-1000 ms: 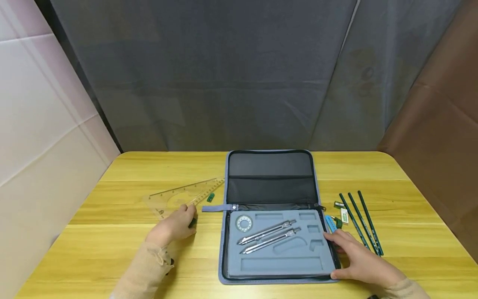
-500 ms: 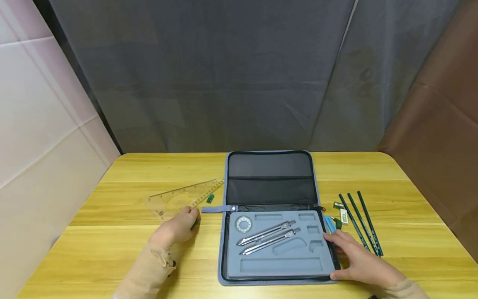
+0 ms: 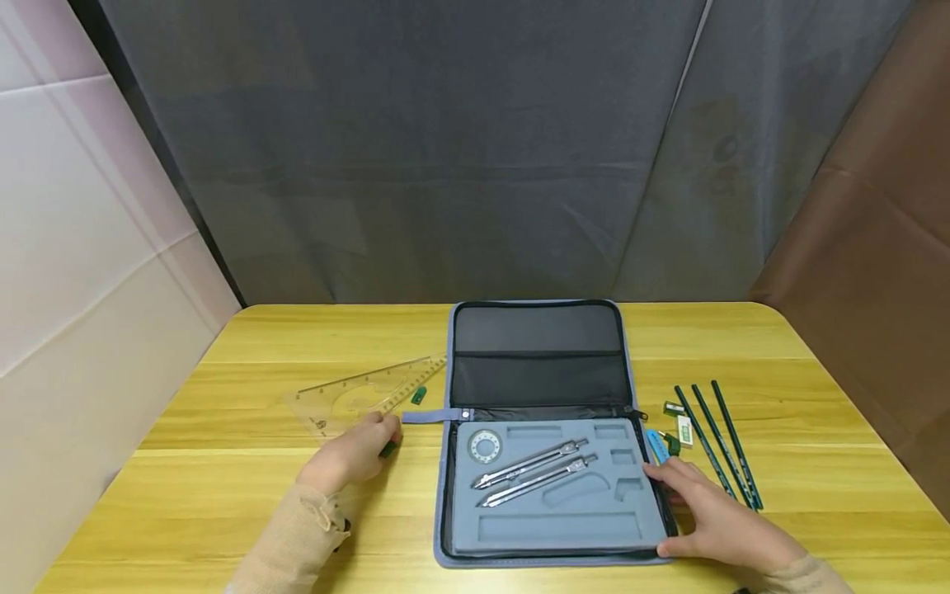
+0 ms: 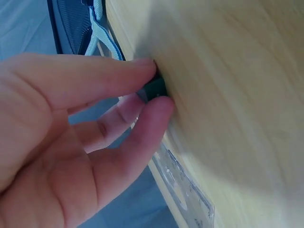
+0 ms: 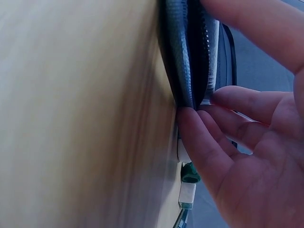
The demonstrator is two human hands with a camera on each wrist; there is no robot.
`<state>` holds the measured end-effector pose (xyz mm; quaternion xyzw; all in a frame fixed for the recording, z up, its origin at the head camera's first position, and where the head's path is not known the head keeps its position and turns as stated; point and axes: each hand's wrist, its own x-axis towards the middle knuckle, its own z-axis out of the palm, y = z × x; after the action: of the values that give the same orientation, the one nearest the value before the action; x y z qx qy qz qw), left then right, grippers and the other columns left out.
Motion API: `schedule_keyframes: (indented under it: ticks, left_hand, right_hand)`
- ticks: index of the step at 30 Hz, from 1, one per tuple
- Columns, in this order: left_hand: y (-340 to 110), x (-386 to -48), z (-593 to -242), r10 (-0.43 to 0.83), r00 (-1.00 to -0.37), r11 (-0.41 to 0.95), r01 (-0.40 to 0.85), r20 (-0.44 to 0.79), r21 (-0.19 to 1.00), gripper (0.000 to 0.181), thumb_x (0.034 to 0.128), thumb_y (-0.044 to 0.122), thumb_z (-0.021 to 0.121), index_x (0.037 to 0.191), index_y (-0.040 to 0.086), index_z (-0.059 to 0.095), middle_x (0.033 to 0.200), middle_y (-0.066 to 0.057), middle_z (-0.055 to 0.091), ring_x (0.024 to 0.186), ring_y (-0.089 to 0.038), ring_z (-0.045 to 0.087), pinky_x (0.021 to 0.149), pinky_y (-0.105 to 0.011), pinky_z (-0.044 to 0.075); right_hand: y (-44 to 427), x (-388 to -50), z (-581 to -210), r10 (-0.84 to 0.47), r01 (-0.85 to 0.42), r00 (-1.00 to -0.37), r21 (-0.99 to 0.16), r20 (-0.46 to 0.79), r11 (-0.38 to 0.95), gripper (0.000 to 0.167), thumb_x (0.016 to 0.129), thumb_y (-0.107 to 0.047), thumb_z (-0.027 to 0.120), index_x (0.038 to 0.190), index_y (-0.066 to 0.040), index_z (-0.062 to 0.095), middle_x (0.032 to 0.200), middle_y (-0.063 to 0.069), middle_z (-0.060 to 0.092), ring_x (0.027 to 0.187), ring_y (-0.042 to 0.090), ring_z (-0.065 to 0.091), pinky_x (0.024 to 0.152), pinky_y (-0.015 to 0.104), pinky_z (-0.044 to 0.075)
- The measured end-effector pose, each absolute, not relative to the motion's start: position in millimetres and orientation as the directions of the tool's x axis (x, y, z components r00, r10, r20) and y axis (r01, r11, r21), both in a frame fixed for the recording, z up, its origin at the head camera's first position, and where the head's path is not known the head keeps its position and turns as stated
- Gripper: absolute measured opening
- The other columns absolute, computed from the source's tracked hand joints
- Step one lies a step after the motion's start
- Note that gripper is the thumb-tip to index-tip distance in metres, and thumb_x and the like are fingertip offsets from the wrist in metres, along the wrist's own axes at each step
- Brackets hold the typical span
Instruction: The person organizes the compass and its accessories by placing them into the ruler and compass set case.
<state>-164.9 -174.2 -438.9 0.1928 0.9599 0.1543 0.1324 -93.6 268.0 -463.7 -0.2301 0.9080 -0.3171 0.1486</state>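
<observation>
My left hand (image 3: 349, 454) pinches a small dark green block (image 4: 156, 89) between thumb and fingertips, just above or on the table left of the case; its exact kind is hidden by the fingers. Past it lies a clear set square (image 3: 401, 388), with another small green piece (image 3: 419, 396) beside it. An unzipped case (image 3: 542, 326) holds a grey-blue tray (image 3: 557, 524) with two silver compasses (image 3: 530, 462) and a round white-dialled disc (image 3: 485, 445). My right hand (image 3: 712, 516) rests at the case's right edge, fingers mostly straight, thumb by the front corner.
Right of the case lie three dark green pencils (image 3: 727, 445), a white-and-green eraser (image 3: 684, 431), a smaller green-and-white piece (image 3: 674, 407), a green piece that looks like a sharpener (image 3: 671, 444) and a light blue item (image 3: 656, 445). A strap (image 3: 430, 416) sticks out left.
My left hand has shifted slightly right and toward me, with the green block in its fingers. The right hand and the case stay where they were.
</observation>
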Motion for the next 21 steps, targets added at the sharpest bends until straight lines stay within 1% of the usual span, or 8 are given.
schedule_keyframes:
  ticks: [3, 8, 11, 14, 21]
  left_hand:
    - [-173.6, -165.5, -439.6, 0.440, -0.883, 0.864, 0.367, -0.164, 0.345, 0.032, 0.0684, -0.019, 0.056, 0.087, 0.007, 0.051, 0.083, -0.009, 0.047, 0.073, -0.022, 0.049, 0.067, -0.039, 0.049]
    - [-170.7, -166.3, -438.6, 0.475, -0.874, 0.845, 0.420, -0.104, 0.330, 0.035, 0.0647, -0.021, 0.056, 0.086, 0.007, 0.055, 0.083, -0.008, 0.053, 0.077, -0.023, 0.054, 0.072, -0.040, 0.050]
    - [-168.1, -166.8, -436.0, 0.468, -0.877, 0.850, 0.413, -0.109, 0.327, 0.038, 0.0634, -0.022, 0.055, 0.087, 0.007, 0.056, 0.085, -0.008, 0.054, 0.079, -0.024, 0.055, 0.075, -0.040, 0.050]
    - [-164.8, -167.1, -432.9, 0.460, -0.879, 0.858, 0.404, -0.123, 0.318, 0.039, 0.0642, -0.023, 0.054, 0.089, 0.008, 0.057, 0.086, -0.008, 0.054, 0.080, -0.023, 0.055, 0.076, -0.039, 0.050]
    - [-158.4, -167.3, -428.2, 0.488, -0.866, 0.846, 0.440, -0.106, 0.301, 0.032, 0.0680, -0.020, 0.058, 0.088, 0.006, 0.056, 0.085, -0.009, 0.054, 0.078, -0.024, 0.056, 0.073, -0.039, 0.051]
  right_hand:
    - [268.5, -93.2, -464.3, -0.512, -0.338, -0.853, -0.634, -0.107, 0.695, 0.090, 0.069, -0.049, 0.072, 0.133, 0.004, 0.038, 0.131, 0.032, 0.033, 0.117, 0.050, 0.036, 0.081, 0.037, 0.050]
    - [269.1, -92.6, -464.9, -0.516, -0.366, -0.853, -0.623, -0.072, 0.691, 0.088, 0.069, -0.049, 0.071, 0.131, 0.005, 0.039, 0.129, 0.030, 0.036, 0.118, 0.049, 0.035, 0.082, 0.034, 0.050]
    - [269.0, -92.6, -464.4, -0.513, -0.364, -0.855, -0.619, -0.074, 0.696, 0.088, 0.069, -0.050, 0.071, 0.131, 0.005, 0.040, 0.129, 0.030, 0.036, 0.119, 0.051, 0.032, 0.083, 0.035, 0.049]
    - [268.7, -92.8, -464.3, -0.504, -0.353, -0.859, -0.612, -0.087, 0.707, 0.088, 0.069, -0.050, 0.071, 0.132, 0.003, 0.040, 0.130, 0.029, 0.036, 0.120, 0.052, 0.030, 0.084, 0.035, 0.049]
    - [267.6, -92.0, -464.0, -0.483, -0.335, -0.869, -0.589, -0.107, 0.735, 0.088, 0.068, -0.052, 0.071, 0.132, 0.001, 0.041, 0.131, 0.026, 0.037, 0.121, 0.049, 0.031, 0.086, 0.038, 0.047]
